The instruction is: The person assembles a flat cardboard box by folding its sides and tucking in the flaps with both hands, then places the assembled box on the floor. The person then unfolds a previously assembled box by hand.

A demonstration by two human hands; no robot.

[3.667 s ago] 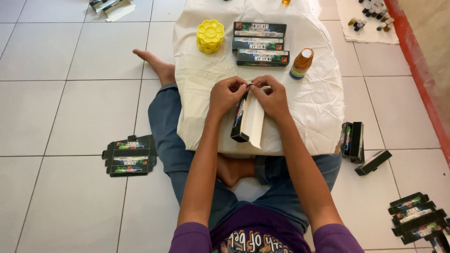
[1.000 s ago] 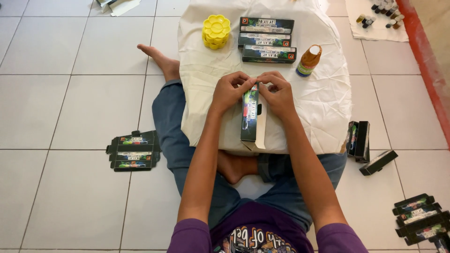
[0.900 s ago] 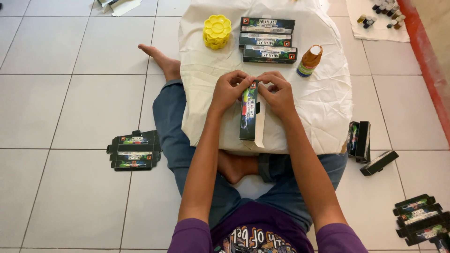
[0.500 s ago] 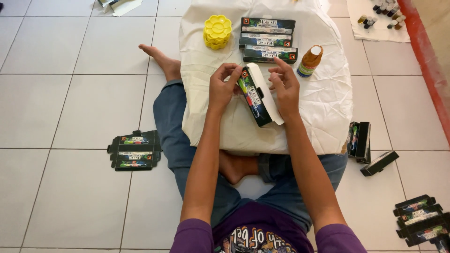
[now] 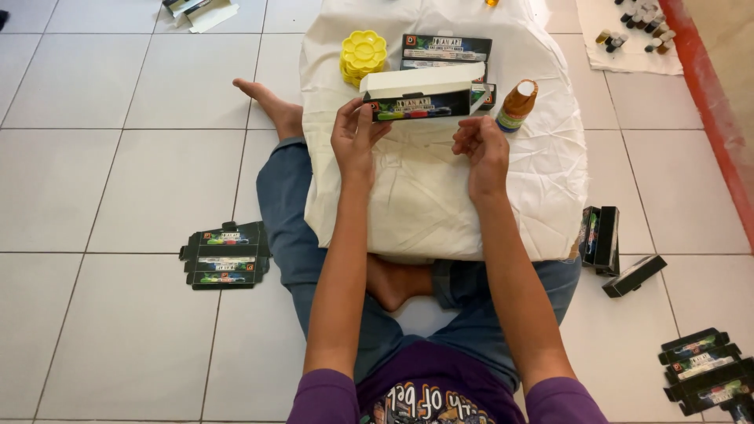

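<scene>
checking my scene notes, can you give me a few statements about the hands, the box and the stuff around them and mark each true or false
1. The left hand holds the left end of the black box. True.
2. The right hand grips the amber bottle. False: it is off the bottle, fingers curled, just below it.
3. The yellow palette lies on the white cloth. True.
4. The flat box blanks on the floor lie to the person's right. False: that stack is on their left.
5. The box's white flap is open. True.
</scene>
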